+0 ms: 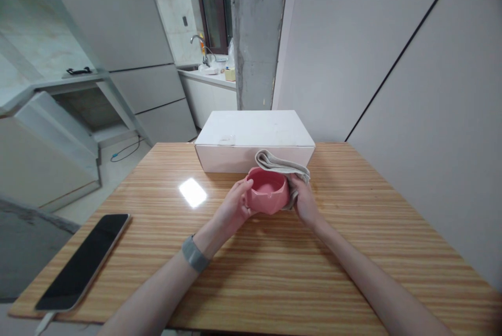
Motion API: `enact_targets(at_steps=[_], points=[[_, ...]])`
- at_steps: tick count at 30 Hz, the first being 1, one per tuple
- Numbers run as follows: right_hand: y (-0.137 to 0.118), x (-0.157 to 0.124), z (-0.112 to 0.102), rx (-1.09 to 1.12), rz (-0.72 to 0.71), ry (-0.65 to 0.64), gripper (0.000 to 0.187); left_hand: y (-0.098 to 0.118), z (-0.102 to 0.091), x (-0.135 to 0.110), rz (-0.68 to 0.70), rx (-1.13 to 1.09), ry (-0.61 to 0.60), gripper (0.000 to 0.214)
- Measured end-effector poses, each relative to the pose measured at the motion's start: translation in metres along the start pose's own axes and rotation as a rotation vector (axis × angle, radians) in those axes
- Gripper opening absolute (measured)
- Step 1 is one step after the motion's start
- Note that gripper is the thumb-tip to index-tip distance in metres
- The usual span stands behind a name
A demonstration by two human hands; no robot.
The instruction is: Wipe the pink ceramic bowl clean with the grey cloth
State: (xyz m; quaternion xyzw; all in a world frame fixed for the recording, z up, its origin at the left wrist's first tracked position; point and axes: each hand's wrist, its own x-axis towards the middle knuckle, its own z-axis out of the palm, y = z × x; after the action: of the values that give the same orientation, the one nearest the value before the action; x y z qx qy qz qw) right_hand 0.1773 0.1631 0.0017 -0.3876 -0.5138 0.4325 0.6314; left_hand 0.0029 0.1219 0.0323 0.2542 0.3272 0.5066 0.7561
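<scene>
A pink faceted bowl (267, 200), notched at the rim like an ashtray, is held above the table in front of me. My left hand (234, 204) grips its left side, thumb at the rim and fingers partly hidden beneath. On the bowl's right side, a folded grey-beige cloth (284, 165) is pinched in my right hand (304, 201). The cloth lies against the bowl's outer right wall, and its upper fold sticks out over the far rim. The bowl is tilted a little toward me, so its inside shows.
Behind the bowl, a white box (254, 129) stands at the far edge of the wood-grain table (345, 273). A phone (84, 262) with a white cable (45, 323) lies at the left. A white wall (392, 64) rises along the right side. Farther back is a sink counter (212, 78).
</scene>
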Motion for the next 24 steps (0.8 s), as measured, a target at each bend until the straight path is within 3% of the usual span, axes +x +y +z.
enact_targets(at_steps=[6, 11, 14, 19, 24], points=[[-0.014, -0.004, 0.008, 0.032, -0.016, -0.048, 0.028, 0.001, -0.002, 0.002, 0.058, -0.004, 0.102, 0.044], [-0.023, -0.007, 0.011, 0.012, -0.008, -0.064, 0.031, 0.003, 0.004, -0.003, 0.062, -0.018, -0.074, 0.048], [-0.021, -0.007, 0.01, 0.03, 0.022, -0.063, 0.031, 0.004, 0.009, -0.006, 0.053, -0.018, -0.107, 0.046], [-0.017, -0.007, 0.012, 0.059, 0.054, -0.043, 0.031, 0.006, 0.009, -0.002, 0.027, -0.05, -0.079, 0.043], [-0.02, -0.007, 0.012, 0.075, 0.023, -0.089, 0.031, 0.006, 0.003, 0.004, -0.071, -0.065, 0.036, 0.04]])
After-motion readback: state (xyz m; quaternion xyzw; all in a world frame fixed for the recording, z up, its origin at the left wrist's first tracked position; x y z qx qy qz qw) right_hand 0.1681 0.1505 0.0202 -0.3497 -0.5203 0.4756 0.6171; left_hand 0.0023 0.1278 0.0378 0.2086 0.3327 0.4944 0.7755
